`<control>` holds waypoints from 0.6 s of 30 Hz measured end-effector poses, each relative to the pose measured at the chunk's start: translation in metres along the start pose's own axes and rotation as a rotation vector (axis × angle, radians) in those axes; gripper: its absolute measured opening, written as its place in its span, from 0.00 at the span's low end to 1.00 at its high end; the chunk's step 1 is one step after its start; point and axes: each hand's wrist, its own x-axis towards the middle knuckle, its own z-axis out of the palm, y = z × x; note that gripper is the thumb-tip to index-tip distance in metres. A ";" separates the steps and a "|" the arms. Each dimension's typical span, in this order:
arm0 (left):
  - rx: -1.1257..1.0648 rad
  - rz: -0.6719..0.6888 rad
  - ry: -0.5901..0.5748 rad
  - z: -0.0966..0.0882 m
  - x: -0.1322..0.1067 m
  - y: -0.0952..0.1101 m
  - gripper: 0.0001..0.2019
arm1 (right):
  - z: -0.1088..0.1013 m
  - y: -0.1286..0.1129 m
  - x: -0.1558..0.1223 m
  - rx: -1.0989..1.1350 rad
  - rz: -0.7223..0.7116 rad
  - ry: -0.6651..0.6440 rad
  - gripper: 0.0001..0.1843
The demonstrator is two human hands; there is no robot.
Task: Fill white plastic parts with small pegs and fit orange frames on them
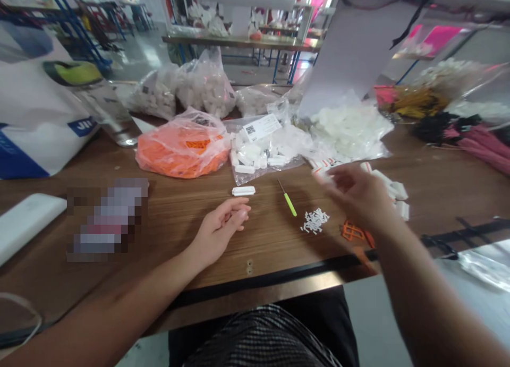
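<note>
Low over the brown table, my left hand (223,226) has its fingers loosely curled together, with nothing visible in them. Just beyond its fingertips lies a narrow white plastic case (243,190). My right hand (360,191) is raised on the right and smeared by motion. A small white plastic piece (324,177) shows at its fingertips, closed in a pinch. Between the hands lies a thin-shafted tool with a yellow-green handle (290,204). Nearer me is a heap of tiny white pins (315,220). Orange plastic frames (353,230) lie beneath my right wrist, partly hidden.
White blocks with orange strips (392,189) lie right of my right hand. Behind stand a bag of orange parts (183,146), a bag of white cases (261,154) and a bag of whitish parts (348,128). A bottle (107,109) and white power-bank-like block (30,223) are left.
</note>
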 end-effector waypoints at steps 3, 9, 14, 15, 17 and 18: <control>0.008 -0.009 0.019 0.001 0.000 0.000 0.16 | -0.038 0.045 0.044 -0.331 0.106 0.068 0.07; 0.095 0.020 0.023 0.002 -0.001 -0.002 0.09 | -0.050 0.071 0.067 -0.524 0.057 0.138 0.08; 0.117 0.030 0.010 0.001 -0.001 -0.002 0.08 | 0.005 0.017 0.054 -0.271 -0.191 -0.085 0.12; 0.114 0.028 0.008 0.000 -0.001 -0.002 0.08 | 0.020 0.006 0.056 -0.234 -0.242 -0.156 0.11; 0.115 0.035 0.001 -0.001 -0.002 -0.002 0.08 | 0.047 -0.012 0.065 -0.177 -0.337 -0.232 0.12; 0.118 0.042 -0.004 -0.001 -0.002 -0.003 0.08 | 0.058 -0.018 0.073 -0.161 -0.408 -0.237 0.14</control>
